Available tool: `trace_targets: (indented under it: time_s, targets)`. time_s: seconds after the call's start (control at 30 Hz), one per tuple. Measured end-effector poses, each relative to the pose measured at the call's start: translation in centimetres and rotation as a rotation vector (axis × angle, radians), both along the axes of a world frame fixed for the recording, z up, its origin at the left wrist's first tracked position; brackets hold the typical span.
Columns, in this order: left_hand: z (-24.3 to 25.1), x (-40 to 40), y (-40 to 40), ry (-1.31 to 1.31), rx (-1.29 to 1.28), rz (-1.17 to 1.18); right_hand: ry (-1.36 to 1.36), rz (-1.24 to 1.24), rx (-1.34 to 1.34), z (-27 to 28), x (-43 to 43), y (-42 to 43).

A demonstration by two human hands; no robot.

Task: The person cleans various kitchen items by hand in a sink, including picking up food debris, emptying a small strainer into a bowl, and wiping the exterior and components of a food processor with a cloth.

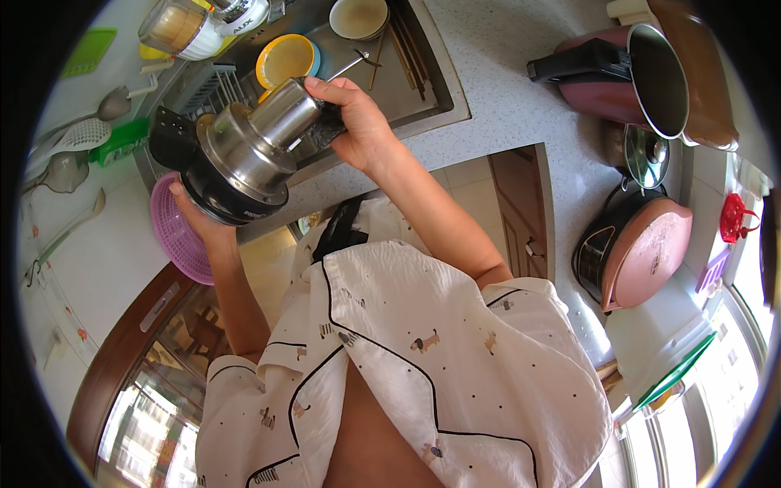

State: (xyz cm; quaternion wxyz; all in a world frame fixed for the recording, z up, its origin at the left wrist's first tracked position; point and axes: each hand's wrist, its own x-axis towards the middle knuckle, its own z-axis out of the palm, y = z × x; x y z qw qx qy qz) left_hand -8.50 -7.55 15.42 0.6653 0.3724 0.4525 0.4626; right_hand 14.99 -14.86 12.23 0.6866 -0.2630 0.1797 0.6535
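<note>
A steel and black kitchen appliance (247,152), with a cylindrical metal part at one end and a dark base at the other, is held tilted near the sink's front edge. My left hand (204,213) supports its black base from below. Around the narrow end of the appliance my right hand (357,119) is closed; a dark part shows beneath my palm. A thin metal rod with a small blade-like end (354,64) sticks out past my right fingers over the sink. Whether the rod joins the appliance is hidden.
The steel sink (442,91) holds an orange-rimmed bowl (285,61), a white bowl (359,18) and chopsticks (407,52). A purple basket (177,229) is beside my left hand. On the right counter stand a jug-like vessel (601,85) and a pink-lidded pot (650,253). Utensils (85,134) hang at left.
</note>
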Motion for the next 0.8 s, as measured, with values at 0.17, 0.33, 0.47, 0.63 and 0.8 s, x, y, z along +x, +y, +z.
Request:
trace_targets:
  time_s: [0.17, 0.33, 0.47, 0.63, 0.8]
  targets:
    - [0.1, 0.1, 0.0, -0.102, -0.053, -0.004, 0.128, 0.019, 0.155, -0.8, -0.5, -0.5]
    - [-1.9, -2.4, 0.5, -0.405, -0.118, -0.253, 0.068, 0.0, 0.246, -0.4, -0.4, -0.2]
    - [-2.8, -2.6, -0.3, -0.372, -0.2, -0.188, -0.06, 0.008, 0.239, 1.1, -0.2, -0.6]
    - [-2.9, -1.5, -0.6, -0.358, -0.192, -0.181, -0.101, -0.028, 0.33, 2.8, 0.2, -1.6]
    - [-3.0, -0.8, -0.5, -0.348, -0.172, -0.179, -0.102, 0.035, 0.378, 3.7, 0.6, -1.8]
